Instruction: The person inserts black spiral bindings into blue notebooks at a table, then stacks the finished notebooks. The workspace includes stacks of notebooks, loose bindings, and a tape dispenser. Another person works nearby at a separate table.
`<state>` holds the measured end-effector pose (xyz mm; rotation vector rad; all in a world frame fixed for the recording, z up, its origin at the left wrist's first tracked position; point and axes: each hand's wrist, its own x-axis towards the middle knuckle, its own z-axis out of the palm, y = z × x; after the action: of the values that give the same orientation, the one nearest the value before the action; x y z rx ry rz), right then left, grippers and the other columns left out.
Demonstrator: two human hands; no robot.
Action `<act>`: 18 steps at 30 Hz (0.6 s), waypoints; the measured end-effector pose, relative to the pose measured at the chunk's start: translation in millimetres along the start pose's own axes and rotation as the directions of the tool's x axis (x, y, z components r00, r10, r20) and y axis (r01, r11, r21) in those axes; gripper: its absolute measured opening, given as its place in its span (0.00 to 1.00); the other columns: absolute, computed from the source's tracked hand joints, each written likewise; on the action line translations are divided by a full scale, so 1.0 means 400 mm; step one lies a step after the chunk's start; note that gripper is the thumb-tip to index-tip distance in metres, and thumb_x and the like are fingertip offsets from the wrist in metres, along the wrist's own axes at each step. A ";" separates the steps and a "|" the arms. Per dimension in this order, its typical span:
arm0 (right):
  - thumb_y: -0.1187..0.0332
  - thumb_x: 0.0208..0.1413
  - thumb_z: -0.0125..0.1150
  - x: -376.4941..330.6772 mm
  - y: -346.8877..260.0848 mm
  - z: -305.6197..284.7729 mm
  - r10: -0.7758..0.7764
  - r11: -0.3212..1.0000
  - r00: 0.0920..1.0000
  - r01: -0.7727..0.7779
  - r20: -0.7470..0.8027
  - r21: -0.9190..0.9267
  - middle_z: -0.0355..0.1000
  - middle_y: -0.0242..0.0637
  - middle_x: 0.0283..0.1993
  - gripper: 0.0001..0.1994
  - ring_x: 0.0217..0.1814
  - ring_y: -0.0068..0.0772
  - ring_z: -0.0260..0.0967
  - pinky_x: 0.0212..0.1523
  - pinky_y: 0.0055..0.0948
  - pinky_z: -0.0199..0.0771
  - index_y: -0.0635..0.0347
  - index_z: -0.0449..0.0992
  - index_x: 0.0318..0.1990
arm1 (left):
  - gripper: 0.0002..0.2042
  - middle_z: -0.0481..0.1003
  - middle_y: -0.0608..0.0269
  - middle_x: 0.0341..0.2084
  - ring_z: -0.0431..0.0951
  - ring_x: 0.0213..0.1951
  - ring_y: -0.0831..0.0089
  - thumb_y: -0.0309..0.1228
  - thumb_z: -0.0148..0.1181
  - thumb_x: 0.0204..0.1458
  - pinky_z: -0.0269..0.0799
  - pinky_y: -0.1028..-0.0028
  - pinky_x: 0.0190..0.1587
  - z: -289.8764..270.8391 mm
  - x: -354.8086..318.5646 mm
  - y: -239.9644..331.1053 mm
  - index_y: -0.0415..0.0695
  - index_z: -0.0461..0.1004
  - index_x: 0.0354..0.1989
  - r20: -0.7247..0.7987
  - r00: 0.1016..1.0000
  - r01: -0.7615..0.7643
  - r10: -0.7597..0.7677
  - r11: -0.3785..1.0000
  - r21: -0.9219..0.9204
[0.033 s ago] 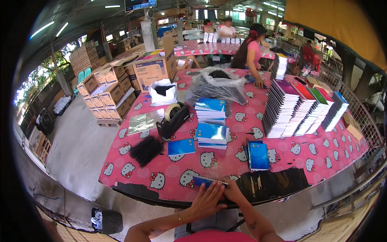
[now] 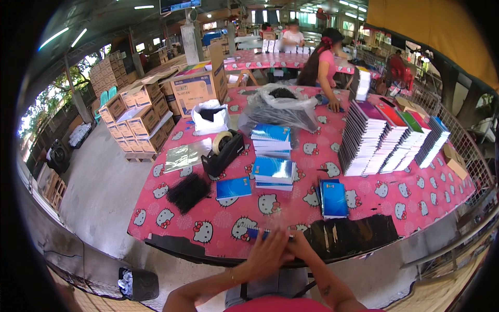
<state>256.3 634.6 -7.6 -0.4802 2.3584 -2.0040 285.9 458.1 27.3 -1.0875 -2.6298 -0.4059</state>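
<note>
At the table's near edge, a blue spiral notebook [image 2: 253, 233] lies mostly covered by my hands. My left hand [image 2: 267, 248] reaches across it with fingers stretched out, their tips blurred. Beside it, my right hand [image 2: 300, 245] grips the notebook's right end; its fingertips are partly hidden. Ahead lie a single blue notebook [image 2: 233, 188], a two-part stack of blue notebooks [image 2: 273, 169] and a small pile of blue notebooks [image 2: 333, 198]. Black spiral coils [image 2: 188, 193] lie in a bundle on the left.
A tape dispenser [image 2: 223, 156], clear plastic sleeves [image 2: 184, 157] and a bag of black coils [image 2: 280, 112] lie farther back. Tall notebook stacks [image 2: 361, 139] stand right. Cartons [image 2: 140, 119] are piled left. Across the table, a person in pink [image 2: 326, 67] rests a hand on it.
My left hand's fingers have shifted slightly up and over the notebook, blurring and covering more of it. My right hand stays at its right end.
</note>
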 end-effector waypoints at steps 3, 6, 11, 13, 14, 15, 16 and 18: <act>0.79 0.49 0.60 -0.002 -0.014 0.004 0.049 0.999 0.998 -0.049 0.033 0.012 0.79 0.44 0.41 0.19 0.41 0.31 0.75 0.45 0.34 0.74 0.64 0.77 0.51 | 0.40 0.55 0.46 0.70 0.51 0.73 0.54 0.57 0.50 0.58 0.34 0.41 0.70 -0.001 -0.019 0.009 0.36 0.57 0.68 0.001 1.000 0.007 -0.007 1.000 0.005; 0.78 0.47 0.64 -0.001 -0.016 0.004 0.014 0.998 1.000 -0.015 0.013 0.056 0.79 0.44 0.40 0.19 0.39 0.34 0.76 0.45 0.33 0.74 0.64 0.77 0.51 | 0.34 0.63 0.51 0.64 0.60 0.68 0.56 0.51 0.56 0.57 0.37 0.42 0.70 -0.018 -0.006 0.007 0.39 0.62 0.66 -0.099 0.994 0.051 -0.051 0.999 -0.008; 0.74 0.48 0.70 0.028 -0.070 -0.017 0.077 0.978 0.996 -0.067 0.049 -0.195 0.78 0.44 0.43 0.20 0.41 0.37 0.77 0.46 0.32 0.75 0.64 0.77 0.51 | 0.16 0.78 0.64 0.45 0.76 0.50 0.66 0.38 0.62 0.55 0.43 0.44 0.69 -0.055 0.090 -0.087 0.46 0.75 0.50 -0.223 0.975 -0.023 -0.001 0.994 -0.106; 0.73 0.49 0.70 0.021 -0.093 -0.030 -0.077 0.962 0.997 0.072 -0.007 -0.263 0.78 0.45 0.45 0.19 0.43 0.37 0.76 0.45 0.31 0.75 0.63 0.78 0.50 | 0.10 0.79 0.69 0.37 0.79 0.43 0.70 0.35 0.64 0.54 0.45 0.46 0.69 -0.057 0.099 -0.079 0.48 0.77 0.43 -0.290 0.957 -0.041 0.000 0.990 -0.133; 0.73 0.50 0.70 0.018 -0.112 -0.043 -0.081 0.960 0.996 0.072 -0.024 -0.269 0.78 0.44 0.45 0.18 0.43 0.35 0.76 0.45 0.30 0.75 0.63 0.78 0.50 | 0.10 0.78 0.69 0.37 0.78 0.43 0.69 0.34 0.64 0.54 0.46 0.47 0.68 -0.061 0.101 -0.076 0.48 0.77 0.43 -0.279 0.960 -0.037 -0.005 0.989 -0.143; 0.72 0.52 0.69 0.012 -0.127 -0.060 -0.083 0.959 0.996 0.069 -0.040 -0.275 0.77 0.44 0.46 0.17 0.44 0.34 0.76 0.44 0.30 0.76 0.64 0.78 0.49 | 0.10 0.78 0.68 0.37 0.78 0.42 0.69 0.34 0.64 0.54 0.47 0.47 0.68 -0.061 0.103 -0.074 0.48 0.76 0.42 -0.267 0.964 -0.031 -0.011 0.987 -0.155; 0.72 0.53 0.69 0.006 -0.140 -0.073 -0.085 0.958 0.995 0.066 -0.054 -0.281 0.77 0.43 0.46 0.16 0.44 0.32 0.76 0.44 0.29 0.76 0.64 0.78 0.49 | 0.10 0.78 0.68 0.36 0.78 0.42 0.69 0.34 0.64 0.54 0.48 0.48 0.68 -0.062 0.103 -0.073 0.48 0.76 0.42 -0.255 0.967 -0.024 -0.019 0.986 -0.167; 0.74 0.55 0.67 -0.007 -0.161 -0.093 -0.001 0.992 0.999 -0.005 -0.052 -0.124 0.78 0.40 0.46 0.14 0.47 0.27 0.75 0.46 0.26 0.75 0.65 0.79 0.49 | 0.09 0.78 0.68 0.36 0.78 0.41 0.68 0.34 0.65 0.53 0.51 0.51 0.67 -0.061 0.104 -0.070 0.48 0.75 0.41 -0.257 0.966 -0.029 -0.021 0.981 -0.191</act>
<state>266.1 662.4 60.8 -0.4330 2.5248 -1.8993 240.6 457.1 60.1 -1.0175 -2.3951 -0.7624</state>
